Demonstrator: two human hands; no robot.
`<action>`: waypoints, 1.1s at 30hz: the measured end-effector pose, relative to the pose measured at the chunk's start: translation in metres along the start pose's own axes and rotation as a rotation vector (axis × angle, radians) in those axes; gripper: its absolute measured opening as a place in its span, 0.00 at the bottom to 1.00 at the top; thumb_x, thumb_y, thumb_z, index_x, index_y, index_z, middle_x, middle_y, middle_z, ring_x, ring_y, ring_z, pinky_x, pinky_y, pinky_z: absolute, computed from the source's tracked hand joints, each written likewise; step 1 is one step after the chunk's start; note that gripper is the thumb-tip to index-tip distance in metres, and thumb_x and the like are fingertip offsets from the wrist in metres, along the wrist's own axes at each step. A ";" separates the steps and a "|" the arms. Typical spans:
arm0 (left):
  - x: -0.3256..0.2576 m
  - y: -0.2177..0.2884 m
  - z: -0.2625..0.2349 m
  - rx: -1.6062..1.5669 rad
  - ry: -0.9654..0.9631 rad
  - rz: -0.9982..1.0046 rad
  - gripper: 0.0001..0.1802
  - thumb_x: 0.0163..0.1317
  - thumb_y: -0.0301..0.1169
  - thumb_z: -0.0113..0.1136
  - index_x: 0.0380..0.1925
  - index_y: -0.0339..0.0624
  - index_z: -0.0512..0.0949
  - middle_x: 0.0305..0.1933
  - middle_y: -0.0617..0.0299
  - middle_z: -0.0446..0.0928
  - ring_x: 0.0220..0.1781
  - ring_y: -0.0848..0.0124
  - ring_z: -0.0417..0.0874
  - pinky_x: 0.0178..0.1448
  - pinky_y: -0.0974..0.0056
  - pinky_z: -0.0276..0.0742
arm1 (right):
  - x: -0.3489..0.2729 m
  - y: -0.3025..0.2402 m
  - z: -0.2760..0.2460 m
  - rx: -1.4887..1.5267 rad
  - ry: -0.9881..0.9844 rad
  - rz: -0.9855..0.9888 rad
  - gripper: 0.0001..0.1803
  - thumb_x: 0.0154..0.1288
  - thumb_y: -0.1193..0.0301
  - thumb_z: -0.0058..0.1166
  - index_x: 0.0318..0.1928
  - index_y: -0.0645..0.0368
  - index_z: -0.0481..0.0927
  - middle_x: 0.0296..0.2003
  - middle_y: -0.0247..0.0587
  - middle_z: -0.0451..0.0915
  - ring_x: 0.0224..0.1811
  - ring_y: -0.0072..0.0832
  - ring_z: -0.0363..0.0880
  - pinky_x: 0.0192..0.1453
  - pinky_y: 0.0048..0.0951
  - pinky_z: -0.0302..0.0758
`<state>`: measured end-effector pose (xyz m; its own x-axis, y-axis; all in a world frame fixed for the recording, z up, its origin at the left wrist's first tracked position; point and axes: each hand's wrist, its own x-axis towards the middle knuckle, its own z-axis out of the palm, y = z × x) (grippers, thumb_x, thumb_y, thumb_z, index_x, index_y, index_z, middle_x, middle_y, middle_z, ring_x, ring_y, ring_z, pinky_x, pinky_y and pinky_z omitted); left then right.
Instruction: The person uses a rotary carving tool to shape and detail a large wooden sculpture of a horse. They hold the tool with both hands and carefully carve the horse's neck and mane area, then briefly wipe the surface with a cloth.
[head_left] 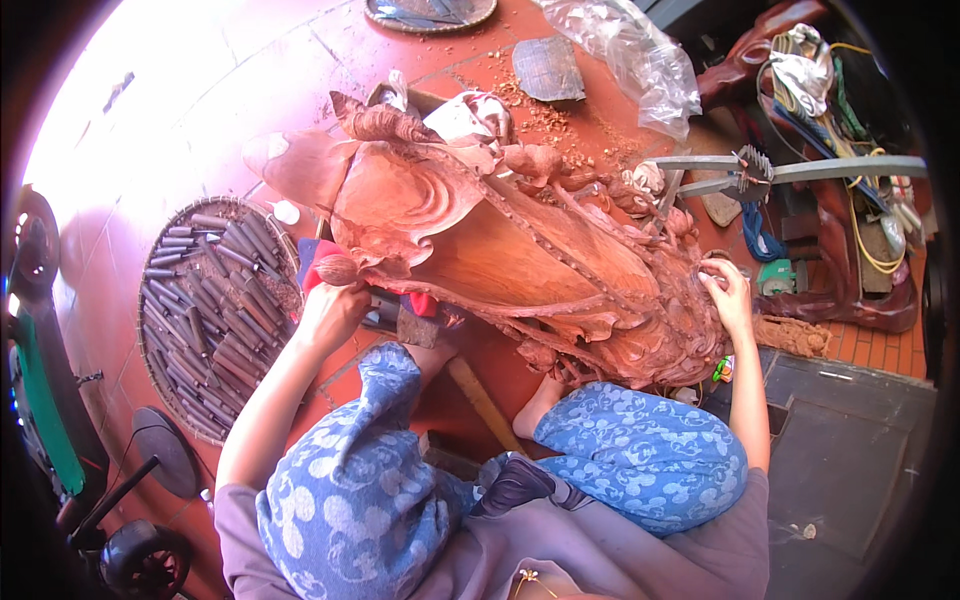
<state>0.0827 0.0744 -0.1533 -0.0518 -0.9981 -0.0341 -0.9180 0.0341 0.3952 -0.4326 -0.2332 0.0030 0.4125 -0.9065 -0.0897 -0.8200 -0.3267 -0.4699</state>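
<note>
A large reddish-brown wood carving point(540, 260) lies aslant in front of my legs, with a smooth hollowed face and dense carved leaves and knots along its right end. My left hand point(335, 308) is closed on its lower left edge, by a carved bud; part of the fingers is hidden there. At the opposite end, my right hand point(727, 288) has its fingers curled against the carved rim. Red and dark cloth point(325, 262) shows beneath the left end. A wooden block point(417, 327) and a wooden handle point(483, 405) lie below the carving, near my feet.
A round basket point(147, 340) of many carving tools stands at the left. Beyond the carving are wood chips point(550, 125), a grey board point(548, 70) and clear plastic point(640, 60). A metal clamp bar point(840, 168) juts in from the right, near cables and a green power tool point(780, 277).
</note>
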 end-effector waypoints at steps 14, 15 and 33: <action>0.018 0.089 -0.187 -0.382 0.153 0.004 0.14 0.41 0.17 0.68 0.30 0.44 0.84 0.26 0.62 0.74 0.29 0.63 0.80 0.34 0.61 0.74 | -0.003 0.000 0.005 -0.055 0.125 0.044 0.09 0.67 0.74 0.59 0.46 0.63 0.85 0.39 0.36 0.85 0.42 0.21 0.82 0.49 0.26 0.79; 0.023 0.092 -0.182 -0.413 0.178 -0.001 0.13 0.41 0.17 0.68 0.29 0.44 0.84 0.27 0.63 0.75 0.30 0.64 0.80 0.35 0.62 0.75 | -0.001 0.000 0.007 -0.057 0.122 0.058 0.09 0.67 0.73 0.60 0.45 0.62 0.85 0.38 0.36 0.86 0.42 0.21 0.82 0.49 0.26 0.79; 0.057 0.099 -0.141 -0.138 0.451 0.037 0.11 0.37 0.18 0.66 0.23 0.45 0.80 0.25 0.64 0.75 0.32 0.62 0.76 0.37 0.61 0.75 | -0.005 0.005 0.008 -0.068 0.191 0.039 0.10 0.68 0.70 0.58 0.43 0.65 0.84 0.35 0.39 0.86 0.39 0.22 0.81 0.49 0.26 0.75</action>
<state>0.0445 0.0141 0.0129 0.1207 -0.9204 0.3720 -0.8561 0.0932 0.5083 -0.4352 -0.2282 -0.0060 0.3029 -0.9508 0.0645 -0.8615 -0.3022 -0.4080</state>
